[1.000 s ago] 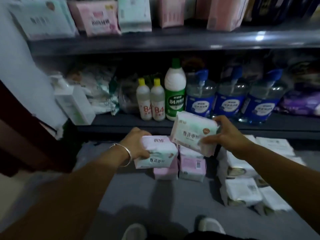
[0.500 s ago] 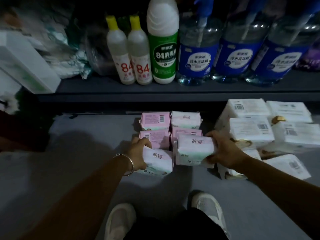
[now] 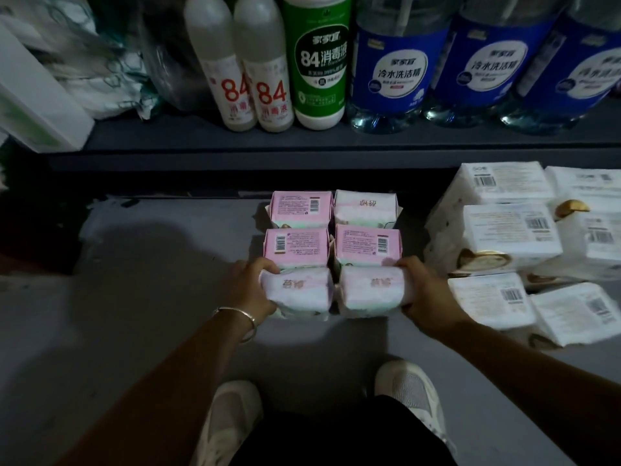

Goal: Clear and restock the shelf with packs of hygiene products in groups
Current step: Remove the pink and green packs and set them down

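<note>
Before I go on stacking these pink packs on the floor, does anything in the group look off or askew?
One thing: the far-right pack lies white logo face up with its print reversed, while the three other floor packs show pink barcode backs. The left hand and right hand hold two more, logo up. Nothing looks torn or spilled.

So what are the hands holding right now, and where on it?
Each holds one pack by its outer end: the left hand grips the left pack, the right hand the right pack.

Glossy plastic-wrapped packs (image 3: 299,292), seemingly matt grey floor (image 3: 134,297), metal bangle (image 3: 247,319)
</note>
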